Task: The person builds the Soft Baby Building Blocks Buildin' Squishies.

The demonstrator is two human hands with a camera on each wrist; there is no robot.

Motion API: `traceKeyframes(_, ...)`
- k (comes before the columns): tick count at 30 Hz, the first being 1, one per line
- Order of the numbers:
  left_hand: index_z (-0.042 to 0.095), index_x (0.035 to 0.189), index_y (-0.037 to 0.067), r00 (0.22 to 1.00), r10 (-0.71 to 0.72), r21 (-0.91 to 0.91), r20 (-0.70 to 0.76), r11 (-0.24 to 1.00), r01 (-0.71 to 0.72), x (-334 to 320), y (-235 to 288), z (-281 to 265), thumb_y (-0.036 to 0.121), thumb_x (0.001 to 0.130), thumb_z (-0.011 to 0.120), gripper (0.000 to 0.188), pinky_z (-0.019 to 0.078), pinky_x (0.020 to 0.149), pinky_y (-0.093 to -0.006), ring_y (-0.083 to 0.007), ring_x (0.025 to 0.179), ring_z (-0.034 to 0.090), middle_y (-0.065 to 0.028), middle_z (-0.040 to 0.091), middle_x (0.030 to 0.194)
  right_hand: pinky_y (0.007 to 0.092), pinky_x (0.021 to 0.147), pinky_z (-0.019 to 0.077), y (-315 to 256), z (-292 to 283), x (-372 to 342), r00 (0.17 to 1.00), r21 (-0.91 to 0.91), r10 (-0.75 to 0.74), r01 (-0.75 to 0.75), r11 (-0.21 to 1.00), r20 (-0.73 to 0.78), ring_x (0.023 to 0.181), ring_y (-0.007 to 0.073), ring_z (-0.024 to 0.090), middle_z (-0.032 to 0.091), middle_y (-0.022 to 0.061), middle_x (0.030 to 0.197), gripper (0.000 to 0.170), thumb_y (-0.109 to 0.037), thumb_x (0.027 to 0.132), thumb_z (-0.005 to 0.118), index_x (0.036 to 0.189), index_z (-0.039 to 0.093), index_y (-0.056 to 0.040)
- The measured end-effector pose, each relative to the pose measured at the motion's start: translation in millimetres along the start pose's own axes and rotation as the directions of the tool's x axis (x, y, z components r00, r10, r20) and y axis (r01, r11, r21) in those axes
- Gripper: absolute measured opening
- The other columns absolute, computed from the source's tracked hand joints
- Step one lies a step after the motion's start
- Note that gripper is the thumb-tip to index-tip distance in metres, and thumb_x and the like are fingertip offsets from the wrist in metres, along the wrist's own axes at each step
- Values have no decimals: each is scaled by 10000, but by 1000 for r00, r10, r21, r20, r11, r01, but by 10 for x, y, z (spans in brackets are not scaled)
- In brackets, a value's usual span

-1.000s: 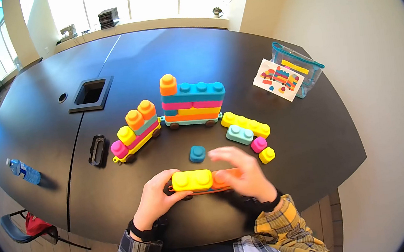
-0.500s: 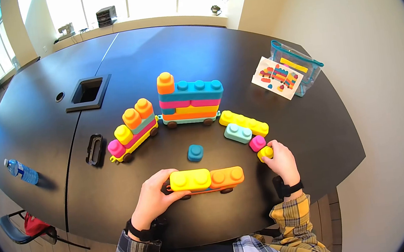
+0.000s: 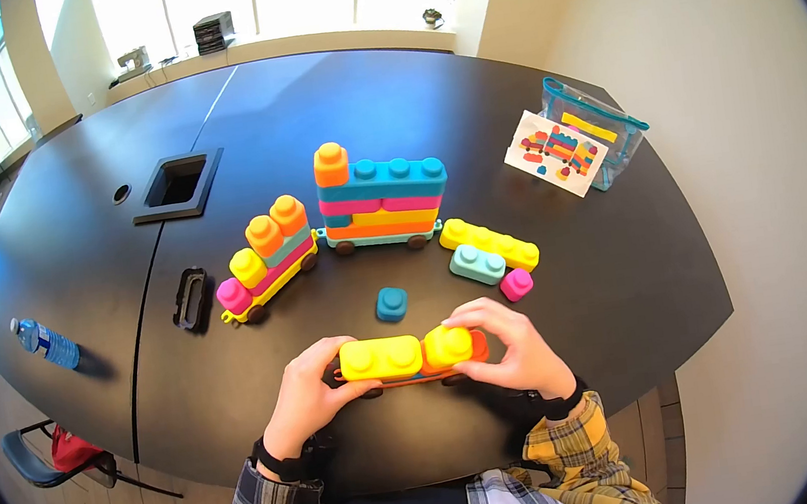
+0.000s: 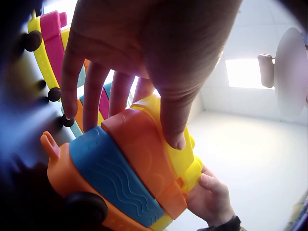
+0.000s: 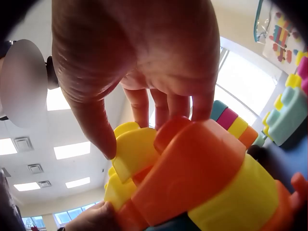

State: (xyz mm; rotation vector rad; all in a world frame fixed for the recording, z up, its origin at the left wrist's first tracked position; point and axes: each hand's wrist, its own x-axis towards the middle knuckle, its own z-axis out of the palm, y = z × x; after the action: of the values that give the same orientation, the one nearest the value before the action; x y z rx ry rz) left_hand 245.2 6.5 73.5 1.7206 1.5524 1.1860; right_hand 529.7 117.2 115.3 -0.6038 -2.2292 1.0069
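My left hand (image 3: 312, 394) grips the left end of an orange wagon (image 4: 72, 178) stacked with blocks, thumb on the near side. On that end lies a long yellow block (image 3: 381, 358). My right hand (image 3: 522, 353) pinches a small yellow block (image 3: 448, 345) over the orange block (image 5: 192, 168) on the wagon's right part, beside the long yellow one. In the right wrist view an orange stud shows next to the small block. Whether the small block is fully seated, I cannot tell.
Beyond the hands stand a tall wagon (image 3: 381, 194) and a stepped wagon (image 3: 268, 258). Loose blocks include a blue one (image 3: 392, 304), a pink one (image 3: 516, 284), a pale teal one (image 3: 476, 263) and a long yellow one. A picture card (image 3: 556, 153) leans by a clear bag; a bottle (image 3: 45, 342) stands left.
My right hand went from the wagon to the small yellow block at the right, took hold of it and brought it back onto the wagon. My left hand kept its grip.
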Motion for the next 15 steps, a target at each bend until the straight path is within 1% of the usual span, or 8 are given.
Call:
traceKeyframes(2,685,1181,24,1000,-8,-4,2,1000,8,-1,2,-14,201,779,942,508,587,861,-353,-272,949,735,-113,733,1062,392,1009,553,10,60,19,999,-1,8,-8,1000,37,1127,308,686,680,130,1226,504,-67,807,858,1280,686,-49)
traceKeyframes(5,686,1185,23,1000,-10,-28,8,1000,11,8,5,-22,195,784,941,505,588,861,-345,-254,948,735,-107,735,1065,385,1016,552,47,98,2,999,-3,38,-38,999,33,1130,289,695,693,130,1217,519,-68,787,874,1272,692,-40)
traceKeyframes(8,686,1183,22,1000,0,-16,9,1000,1,12,18,-23,190,788,940,498,589,863,-342,-247,949,734,-106,736,1067,388,1017,553,5,115,37,998,-29,21,-20,999,56,1126,296,698,695,134,1224,516,-71,791,878,1271,694,-37)
traceKeyframes(10,687,1185,21,999,-27,-25,20,999,27,15,21,-31,188,788,940,499,589,864,-341,-245,948,733,-106,736,1068,389,1019,553,9,119,37,998,-17,34,-33,999,59,1128,298,700,698,134,1228,518,-71,791,877,1273,693,-34)
traceKeyframes(12,687,1188,21,1000,-21,-19,21,1000,22,14,20,-35,185,785,942,504,589,866,-342,-244,949,733,-106,736,1068,390,1020,553,17,128,37,997,-5,46,-45,999,63,1130,301,702,701,135,1231,519,-71,791,877,1274,692,-31)
traceKeyframes(14,687,1191,21,1000,-12,-15,23,1000,13,16,9,-31,183,782,944,510,590,868,-342,-243,949,734,-105,737,1068,387,999,562,33,130,35,998,24,17,-18,1000,53,1109,307,707,701,127,1229,473,-64,841,851,1282,683,-28)
traceKeyframes(15,687,1194,20,1000,-20,-20,15,1000,21,9,0,-25,182,779,946,515,592,870,-341,-242,950,735,-105,737,1068,387,999,562,38,128,35,999,20,19,-20,1000,50,1109,307,707,701,127,1229,473,-64,841,851,1282,683,-28)
